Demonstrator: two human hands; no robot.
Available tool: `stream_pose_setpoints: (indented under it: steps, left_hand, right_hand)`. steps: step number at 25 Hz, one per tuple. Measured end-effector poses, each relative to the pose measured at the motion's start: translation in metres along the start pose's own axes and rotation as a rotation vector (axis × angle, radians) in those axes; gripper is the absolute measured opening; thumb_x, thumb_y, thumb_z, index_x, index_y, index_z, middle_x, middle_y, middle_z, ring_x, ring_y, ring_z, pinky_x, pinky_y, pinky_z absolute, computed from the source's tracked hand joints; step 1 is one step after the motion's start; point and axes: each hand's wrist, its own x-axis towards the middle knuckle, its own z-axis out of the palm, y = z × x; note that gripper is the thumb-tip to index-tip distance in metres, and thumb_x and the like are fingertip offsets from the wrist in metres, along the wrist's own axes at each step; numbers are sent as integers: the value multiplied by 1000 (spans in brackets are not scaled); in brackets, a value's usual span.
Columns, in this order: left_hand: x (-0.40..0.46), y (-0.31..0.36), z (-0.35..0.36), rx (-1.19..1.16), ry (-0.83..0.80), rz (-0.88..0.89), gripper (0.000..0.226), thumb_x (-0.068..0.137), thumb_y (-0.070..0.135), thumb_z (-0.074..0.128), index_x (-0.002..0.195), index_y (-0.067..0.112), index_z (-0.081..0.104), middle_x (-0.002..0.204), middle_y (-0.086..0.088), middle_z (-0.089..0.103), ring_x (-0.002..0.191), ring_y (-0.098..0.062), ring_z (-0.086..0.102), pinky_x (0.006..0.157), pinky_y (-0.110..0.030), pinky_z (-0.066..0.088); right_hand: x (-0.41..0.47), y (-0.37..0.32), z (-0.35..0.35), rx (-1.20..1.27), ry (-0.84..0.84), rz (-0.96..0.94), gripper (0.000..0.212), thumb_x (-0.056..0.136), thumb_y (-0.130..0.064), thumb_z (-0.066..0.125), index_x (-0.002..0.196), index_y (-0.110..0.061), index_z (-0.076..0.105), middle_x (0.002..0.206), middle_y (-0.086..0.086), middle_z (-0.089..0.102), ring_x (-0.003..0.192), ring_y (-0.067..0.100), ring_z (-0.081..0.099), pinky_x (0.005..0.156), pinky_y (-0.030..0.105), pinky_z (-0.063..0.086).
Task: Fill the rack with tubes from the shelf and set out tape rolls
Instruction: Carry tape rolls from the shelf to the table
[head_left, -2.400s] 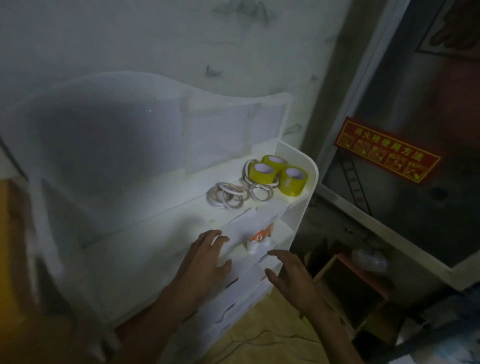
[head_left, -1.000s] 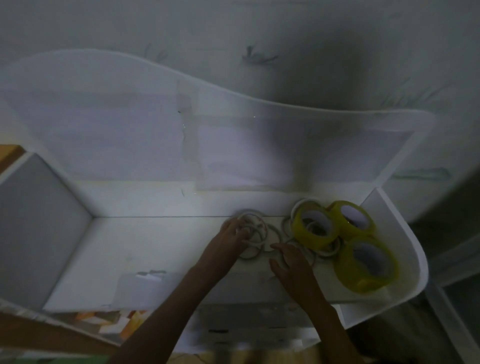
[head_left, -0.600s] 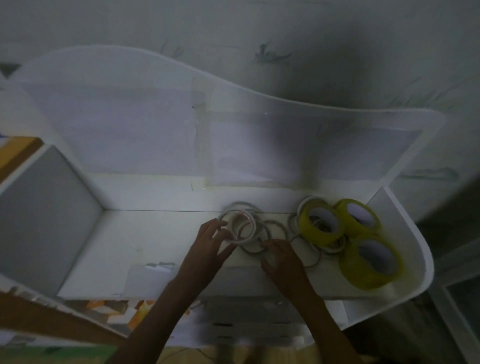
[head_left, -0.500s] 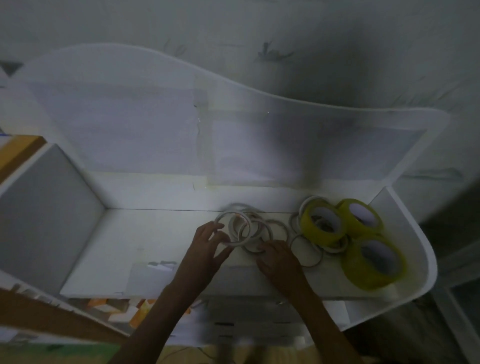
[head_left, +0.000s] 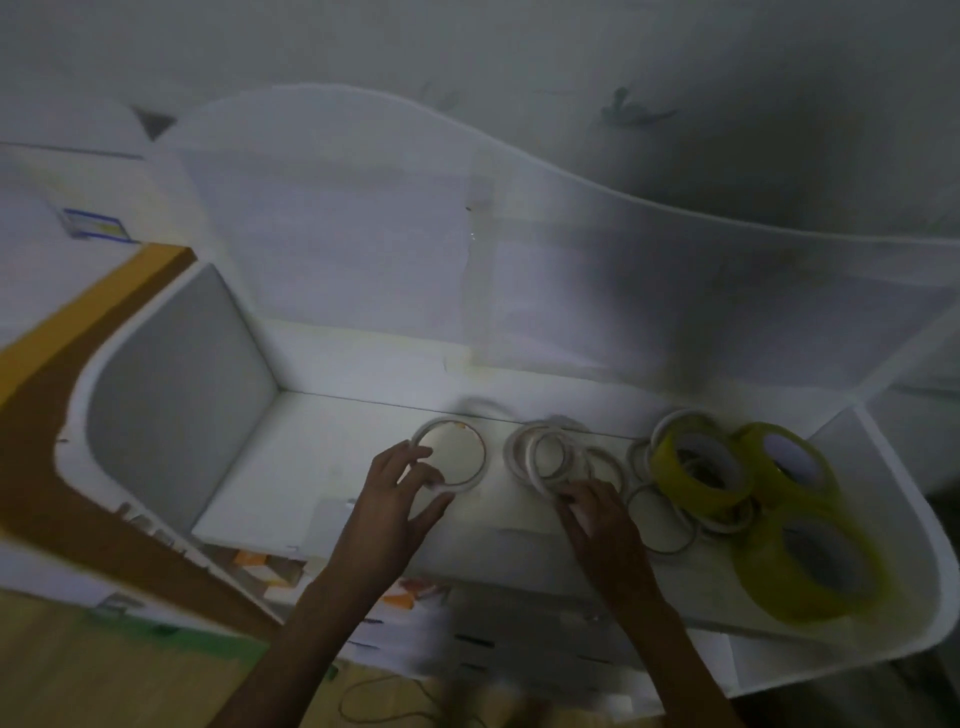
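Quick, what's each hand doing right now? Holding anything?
Left hand: fingers curled round a thin white tape ring on the shelf.
Right hand: fingertips on the pile of white rings; grip cannot be told.
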Motion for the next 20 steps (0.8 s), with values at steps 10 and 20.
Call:
stream_pose_setpoints:
  steps: [10,20]
  left_hand:
    - [-70,-48,-145,85,172,-111,23,89,39,60,89,17,64,119,-4,60,119,-27,51,97,-34,42]
    - [-226,-133,-340,265,399,-289,20,87,33,70,88,13,66,117,-6,62,118,-25,53,98,-40,43]
  right_hand:
    - [45,-171,11,393,-39,29,6,90,-20,58,92,-18,63,94,-12,60,93,5,55,81,21,45]
    - [32,-421,84,630,-135,-225,11,90,-28,55,94,-21,63,94,-9,59,92,6,57,79,17,44]
